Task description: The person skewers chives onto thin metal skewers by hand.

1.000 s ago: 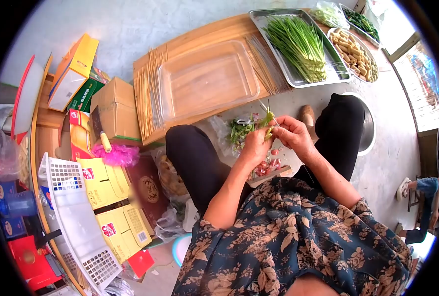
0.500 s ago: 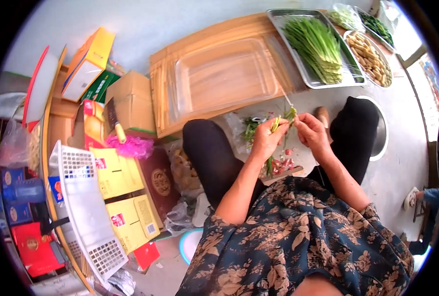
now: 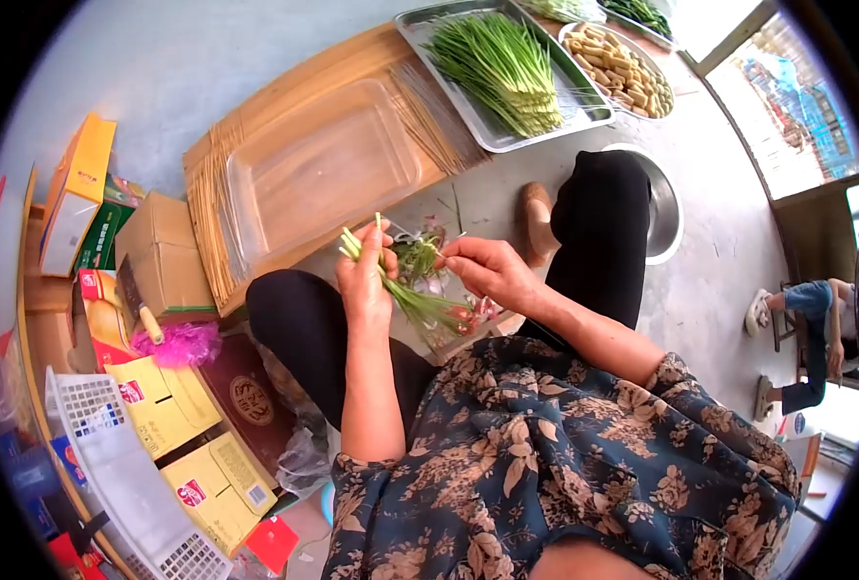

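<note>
Between my knees, my left hand is wrapped round several thin green stems, their pale ends up and leafy parts hanging toward the right. My right hand is to the right of it, thumb and forefinger pinched at a small bit of greenery; what it grips is too small to make out. Below and behind the hands lie leafy scraps and reddish peelings on the floor. On the wooden table ahead are a clear plastic tray and thin sticks.
A metal tray of green stalks and a bowl of tan pieces stand at the table's right. A metal basin is beyond my right knee. Boxes, a knife and a white basket are left. Another person sits far right.
My hands have moved apart, and the stems in my left hand now show as a spread bunch. The thin stick earlier above my hands no longer shows clearly. The view has swung right.
</note>
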Tool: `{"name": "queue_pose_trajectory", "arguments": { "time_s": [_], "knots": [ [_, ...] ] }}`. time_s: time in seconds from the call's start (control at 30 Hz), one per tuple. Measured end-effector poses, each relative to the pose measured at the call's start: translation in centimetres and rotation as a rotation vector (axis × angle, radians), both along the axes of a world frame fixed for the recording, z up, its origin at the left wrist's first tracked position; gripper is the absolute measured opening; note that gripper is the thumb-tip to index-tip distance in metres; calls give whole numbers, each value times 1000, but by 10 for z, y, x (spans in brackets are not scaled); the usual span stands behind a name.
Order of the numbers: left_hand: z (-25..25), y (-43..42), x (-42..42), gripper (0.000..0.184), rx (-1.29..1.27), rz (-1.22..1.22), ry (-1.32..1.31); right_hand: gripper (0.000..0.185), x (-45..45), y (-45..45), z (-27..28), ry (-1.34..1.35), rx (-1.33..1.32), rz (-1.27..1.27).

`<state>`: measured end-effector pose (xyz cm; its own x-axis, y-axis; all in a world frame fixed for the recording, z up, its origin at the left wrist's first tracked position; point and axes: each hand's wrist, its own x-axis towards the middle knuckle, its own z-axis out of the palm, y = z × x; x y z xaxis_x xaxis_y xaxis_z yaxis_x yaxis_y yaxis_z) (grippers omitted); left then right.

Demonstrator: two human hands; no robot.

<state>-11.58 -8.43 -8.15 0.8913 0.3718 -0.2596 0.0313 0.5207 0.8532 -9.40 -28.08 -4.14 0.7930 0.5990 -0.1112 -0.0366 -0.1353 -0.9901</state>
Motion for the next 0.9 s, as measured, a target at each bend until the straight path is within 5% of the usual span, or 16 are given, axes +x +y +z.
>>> {"name": "queue_pose_trajectory", "arguments": {
  "time_s": [0.9],
  "knots": [
    [5,3,-1,23,66,1,6,17,-1,1,-5,-183,-94,2]
  ]
}}
